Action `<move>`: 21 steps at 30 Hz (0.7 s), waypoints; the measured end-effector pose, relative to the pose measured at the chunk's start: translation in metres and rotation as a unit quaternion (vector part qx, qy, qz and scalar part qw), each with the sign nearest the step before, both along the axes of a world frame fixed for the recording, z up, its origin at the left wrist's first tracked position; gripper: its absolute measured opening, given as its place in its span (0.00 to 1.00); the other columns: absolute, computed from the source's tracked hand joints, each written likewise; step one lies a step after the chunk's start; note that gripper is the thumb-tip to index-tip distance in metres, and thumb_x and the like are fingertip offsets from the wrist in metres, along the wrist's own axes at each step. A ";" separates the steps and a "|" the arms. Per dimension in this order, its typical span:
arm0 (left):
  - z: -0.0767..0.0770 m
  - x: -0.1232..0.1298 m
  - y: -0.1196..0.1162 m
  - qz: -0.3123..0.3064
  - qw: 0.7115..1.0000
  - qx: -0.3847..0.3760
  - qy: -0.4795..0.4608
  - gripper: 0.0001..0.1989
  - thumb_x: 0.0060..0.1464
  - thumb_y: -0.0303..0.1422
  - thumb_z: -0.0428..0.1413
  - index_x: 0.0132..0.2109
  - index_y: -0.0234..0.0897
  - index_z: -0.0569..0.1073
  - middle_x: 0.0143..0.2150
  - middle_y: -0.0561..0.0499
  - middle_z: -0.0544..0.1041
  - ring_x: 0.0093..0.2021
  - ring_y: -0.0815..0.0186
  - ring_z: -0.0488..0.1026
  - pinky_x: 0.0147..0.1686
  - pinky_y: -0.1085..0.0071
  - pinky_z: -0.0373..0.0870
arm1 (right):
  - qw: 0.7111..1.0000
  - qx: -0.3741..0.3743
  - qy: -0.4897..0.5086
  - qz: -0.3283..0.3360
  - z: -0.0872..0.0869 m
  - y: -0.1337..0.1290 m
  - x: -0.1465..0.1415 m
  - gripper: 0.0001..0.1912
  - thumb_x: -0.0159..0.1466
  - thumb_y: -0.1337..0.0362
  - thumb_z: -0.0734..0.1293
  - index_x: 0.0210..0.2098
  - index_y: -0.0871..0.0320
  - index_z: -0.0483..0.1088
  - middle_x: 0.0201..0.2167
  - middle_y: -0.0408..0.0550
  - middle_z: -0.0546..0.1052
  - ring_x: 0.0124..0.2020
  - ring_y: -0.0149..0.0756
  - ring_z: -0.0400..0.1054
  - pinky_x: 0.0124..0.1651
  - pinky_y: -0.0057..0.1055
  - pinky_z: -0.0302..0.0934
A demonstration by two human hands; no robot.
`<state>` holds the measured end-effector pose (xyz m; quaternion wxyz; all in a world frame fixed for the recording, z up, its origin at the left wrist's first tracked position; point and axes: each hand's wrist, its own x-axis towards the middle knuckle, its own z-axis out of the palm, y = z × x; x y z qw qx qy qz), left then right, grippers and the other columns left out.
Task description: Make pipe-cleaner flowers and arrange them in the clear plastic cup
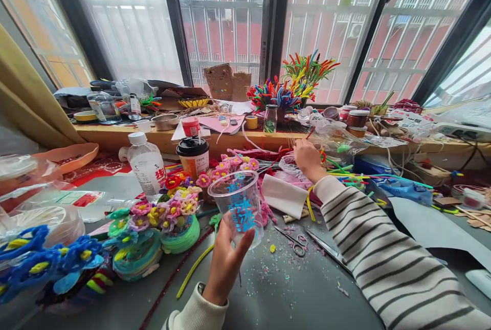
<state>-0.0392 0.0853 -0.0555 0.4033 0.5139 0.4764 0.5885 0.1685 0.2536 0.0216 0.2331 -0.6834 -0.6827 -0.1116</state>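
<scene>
My left hand [230, 263] is wrapped round the lower part of a clear plastic cup [240, 192] with blue printed characters. The cup is upright, slightly tilted, above the grey table [268, 294]. Stretched toward the windowsill, my right hand [308, 161] has its fingers pinched together near some thin wire stems; what they hold is too small to make out. Below that hand lie a white folded paper [284, 196] and colourful pipe cleaners [356, 179]. Small scissors [295, 241] and a long metal tool [326, 248] rest on the table, among scattered glitter.
At left stand pots of pipe-cleaner flowers [141, 248], a white-capped bottle [143, 163] and a lidded paper cup [193, 156]. A glass jar [270, 119] and bunches of pipe cleaners [276, 97] line the wooden sill [115, 135]. A white sheet [433, 227] lies at right.
</scene>
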 end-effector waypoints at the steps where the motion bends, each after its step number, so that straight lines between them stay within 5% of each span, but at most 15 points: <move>1: 0.002 0.001 0.000 0.002 1.000 -0.001 0.000 0.29 0.42 0.46 0.56 0.47 0.33 0.62 0.46 0.40 0.71 0.47 0.55 0.69 0.49 0.60 0.61 | 1.000 0.011 0.007 0.024 -0.002 -0.013 -0.003 0.16 0.64 0.68 0.51 0.44 0.69 0.64 0.46 0.66 0.68 0.50 0.47 0.61 0.48 0.40 0.54; 5: 0.007 0.005 -0.002 0.002 1.000 0.001 -0.003 0.28 0.39 0.40 0.60 0.46 0.35 0.60 0.47 0.43 0.70 0.45 0.58 0.70 0.47 0.61 0.65 | 0.980 -0.031 0.049 0.189 -0.019 -0.076 -0.016 0.16 0.63 0.56 0.55 0.41 0.59 0.66 0.39 0.50 0.73 0.41 0.33 0.67 0.43 0.28 0.60; 7: 0.007 0.005 -0.001 -0.012 1.000 0.014 0.004 0.27 0.40 0.39 0.60 0.46 0.36 0.60 0.47 0.43 0.70 0.46 0.58 0.70 0.48 0.61 0.64 | 0.899 -0.118 0.222 0.357 -0.031 -0.109 -0.022 0.22 0.60 0.52 0.58 0.46 0.61 0.63 0.43 0.53 0.71 0.42 0.36 0.67 0.39 0.30 0.63; 9: 0.004 0.004 0.000 -0.046 0.998 0.028 0.023 0.27 0.41 0.38 0.60 0.47 0.36 0.59 0.48 0.42 0.69 0.47 0.58 0.69 0.49 0.60 0.63 | 0.836 -0.143 0.333 0.411 -0.043 -0.138 -0.030 0.32 0.53 0.49 0.65 0.51 0.60 0.58 0.48 0.55 0.68 0.47 0.39 0.64 0.44 0.34 0.62; 11: -0.001 0.004 0.002 -0.113 0.991 0.043 0.057 0.29 0.41 0.37 0.60 0.49 0.35 0.58 0.50 0.40 0.68 0.49 0.56 0.68 0.51 0.58 0.62 | 0.806 -0.144 0.389 0.423 -0.054 -0.159 -0.039 0.36 0.49 0.51 0.68 0.53 0.57 0.56 0.51 0.54 0.65 0.52 0.42 0.60 0.51 0.38 0.57; 15: -0.005 0.005 0.001 -0.237 0.961 0.086 0.114 0.32 0.42 0.33 0.58 0.53 0.33 0.55 0.54 0.37 0.64 0.54 0.53 0.63 0.52 0.57 0.59 | 0.783 -0.094 0.510 0.344 -0.070 -0.183 -0.057 0.40 0.44 0.55 0.72 0.52 0.59 0.54 0.49 0.55 0.66 0.52 0.43 0.60 0.55 0.41 0.53; 21: -0.001 0.008 -0.005 -0.284 0.940 0.053 0.179 0.26 0.38 0.27 0.56 0.49 0.34 0.63 0.50 0.41 0.70 0.49 0.54 0.67 0.52 0.56 0.59 | 0.712 -0.073 0.635 0.291 -0.088 -0.192 -0.068 0.34 0.42 0.60 0.74 0.45 0.56 0.56 0.43 0.51 0.70 0.45 0.41 0.66 0.49 0.40 0.59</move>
